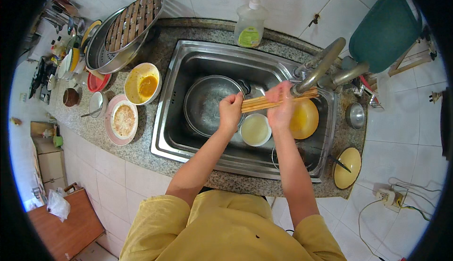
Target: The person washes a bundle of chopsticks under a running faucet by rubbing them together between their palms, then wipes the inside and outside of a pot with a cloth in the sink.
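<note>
A bundle of wooden chopsticks [260,103] lies level above the sink [164,130], under the mouth of the metal faucet [320,66]. My left hand [230,111] grips the bundle's left end. Around its middle is my right hand [281,105], slightly blurred, with the far ends sticking out beyond it. Below my hands a white bowl [254,130] holds cloudy liquid. A yellowish bowl [303,119] with yellow liquid sits to its right, partly hidden by my right hand and the chopsticks. Left of them, a round metal pan [208,105] with water rests in the sink.
Left of the sink stand a bowl with orange residue [143,84], a pink-rimmed plate [122,119] and a large metal steamer [124,34]. Behind is a dish-soap bottle [251,24]. On the right are a small metal bowl [355,115] and a yellow dish [347,172].
</note>
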{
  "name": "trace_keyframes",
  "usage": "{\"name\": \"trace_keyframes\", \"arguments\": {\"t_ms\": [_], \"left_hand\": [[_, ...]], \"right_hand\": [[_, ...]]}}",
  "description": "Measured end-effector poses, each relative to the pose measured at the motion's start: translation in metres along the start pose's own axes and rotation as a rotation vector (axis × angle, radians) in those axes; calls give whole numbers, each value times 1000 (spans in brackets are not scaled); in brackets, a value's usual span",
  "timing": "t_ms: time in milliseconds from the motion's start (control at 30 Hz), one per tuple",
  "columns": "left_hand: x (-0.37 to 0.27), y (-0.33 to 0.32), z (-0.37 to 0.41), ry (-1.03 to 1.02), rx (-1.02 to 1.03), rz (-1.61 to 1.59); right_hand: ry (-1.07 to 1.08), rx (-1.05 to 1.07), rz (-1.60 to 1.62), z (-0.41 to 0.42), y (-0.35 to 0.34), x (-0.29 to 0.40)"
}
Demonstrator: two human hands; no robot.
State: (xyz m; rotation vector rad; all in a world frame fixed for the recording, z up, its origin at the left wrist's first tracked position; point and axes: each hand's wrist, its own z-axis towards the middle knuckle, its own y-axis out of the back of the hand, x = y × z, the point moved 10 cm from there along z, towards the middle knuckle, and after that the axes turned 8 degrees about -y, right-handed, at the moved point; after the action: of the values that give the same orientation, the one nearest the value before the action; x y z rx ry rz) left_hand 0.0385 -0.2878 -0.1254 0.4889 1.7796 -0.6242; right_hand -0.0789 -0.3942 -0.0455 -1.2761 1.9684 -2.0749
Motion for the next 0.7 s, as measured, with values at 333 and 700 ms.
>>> {"name": "trace_keyframes", "arguments": {"t_ms": [333,700], "left_hand": [[76,18,1,329,-80,-201],[92,-5,-14,467,-1,-265]], "right_hand": [[-128,91,-455,-18,-27,8],[-64,94,-799,-30,-39,17]]}}
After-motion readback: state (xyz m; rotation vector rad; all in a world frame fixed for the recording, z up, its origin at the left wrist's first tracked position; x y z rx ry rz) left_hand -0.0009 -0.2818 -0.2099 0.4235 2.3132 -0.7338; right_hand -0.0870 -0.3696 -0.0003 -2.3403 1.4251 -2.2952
